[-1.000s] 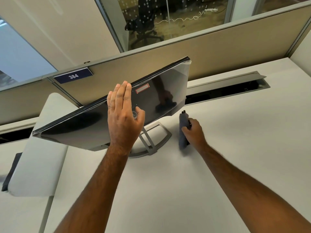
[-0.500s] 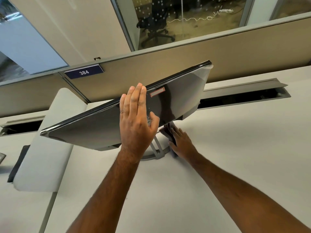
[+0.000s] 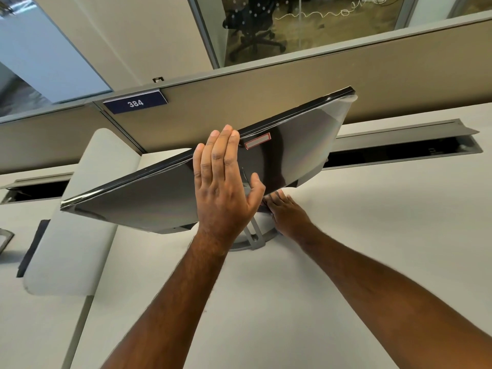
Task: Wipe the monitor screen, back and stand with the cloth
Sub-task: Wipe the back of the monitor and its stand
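Observation:
The monitor [image 3: 149,198] stands tilted on the white desk [image 3: 386,235], its glossy dark back facing me. My left hand [image 3: 226,182] lies flat on that back near the middle, fingers straight and together, reaching the top edge. My right hand [image 3: 288,213] reaches under the monitor's lower edge at the grey stand [image 3: 253,239], fingers stretched out flat with the tips hidden behind the monitor and my left hand. The dark cloth is hidden under that hand.
A beige partition [image 3: 266,102] with a blue plate marked 384 [image 3: 135,103] runs behind the desk. An open cable slot [image 3: 399,153] lies along the desk's back edge. A white rounded divider panel [image 3: 80,209] stands at the left, a dark flat object [image 3: 32,249] beside it.
My right hand has moved left with the cloth from the open desk to the stand, under the monitor. My left hand stays flat on the monitor's back.

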Demonstrator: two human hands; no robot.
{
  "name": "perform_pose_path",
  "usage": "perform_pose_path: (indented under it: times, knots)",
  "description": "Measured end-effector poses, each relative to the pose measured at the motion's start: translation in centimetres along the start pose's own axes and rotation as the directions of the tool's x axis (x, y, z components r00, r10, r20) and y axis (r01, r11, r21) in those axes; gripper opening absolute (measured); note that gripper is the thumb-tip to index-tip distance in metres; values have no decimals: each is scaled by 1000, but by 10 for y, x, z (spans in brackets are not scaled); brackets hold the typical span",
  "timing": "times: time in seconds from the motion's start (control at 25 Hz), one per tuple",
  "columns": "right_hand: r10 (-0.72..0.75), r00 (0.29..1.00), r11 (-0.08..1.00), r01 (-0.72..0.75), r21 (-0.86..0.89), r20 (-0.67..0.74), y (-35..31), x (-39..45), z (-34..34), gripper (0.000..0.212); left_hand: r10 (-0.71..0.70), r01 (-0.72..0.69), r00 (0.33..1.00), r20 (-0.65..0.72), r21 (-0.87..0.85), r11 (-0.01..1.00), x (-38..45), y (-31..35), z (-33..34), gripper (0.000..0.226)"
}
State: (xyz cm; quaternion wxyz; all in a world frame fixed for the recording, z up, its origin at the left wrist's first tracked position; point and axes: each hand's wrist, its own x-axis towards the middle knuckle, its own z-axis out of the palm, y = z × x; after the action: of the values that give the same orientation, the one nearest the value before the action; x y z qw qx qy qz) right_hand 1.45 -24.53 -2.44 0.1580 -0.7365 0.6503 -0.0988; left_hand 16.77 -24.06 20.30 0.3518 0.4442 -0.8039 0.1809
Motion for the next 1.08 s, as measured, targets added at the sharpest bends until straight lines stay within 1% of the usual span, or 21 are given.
perform_pose_path:
  times: [0.24, 0.44, 0.56, 0.64, 0.72, 0.76, 0.88, 1.0, 1.04, 1.08]
  knots:
    - [57, 998, 994, -59, 96, 20, 2, -24, -3, 59, -3, 3, 1000, 10, 13, 1000, 1, 2, -3, 68]
    - [86, 996, 980, -85, 182, 0, 1, -48, 4, 51, -23, 23, 999, 25, -5, 1000, 1, 5, -7, 68]
    - [65, 998, 973, -61, 222, -13, -14, -65, 9, 47, -25, 25, 999, 43, -18, 1000, 0, 7, -11, 69]
    - [65, 998, 946, -56, 320, -18, -30, -77, 11, 46, -21, 22, 998, 56, -23, 1000, -1, 8, -14, 71]
    - [112, 994, 894, -95, 439, -13, -44, -88, 7, 46, -14, 17, 998, 67, -33, 999, 0, 8, -15, 71]
    - [116, 993, 888, -92, 450, -25, -47, -91, 6, 47, -12, 15, 997, 73, -36, 999, 0, 7, -16, 72]
    - [125, 992, 913, -106, 393, -24, -47, -95, 6, 58, -3, 8, 995, 100, -50, 999, 0, 6, -19, 73]
    - [108, 992, 932, -122, 342, 60, -40, -101, 6, 47, 4, 4, 992, 126, -65, 998, -1, 6, -21, 74]
    - [82, 991, 941, -112, 319, 105, -37, -104, 1, 45, 5, 5, 991, 135, -71, 997, 0, 5, -21, 74]
    - [43, 988, 954, -84, 287, 145, -34, -109, -3, 48, 6, 5, 990, 144, -77, 997, 1, 4, -23, 74]
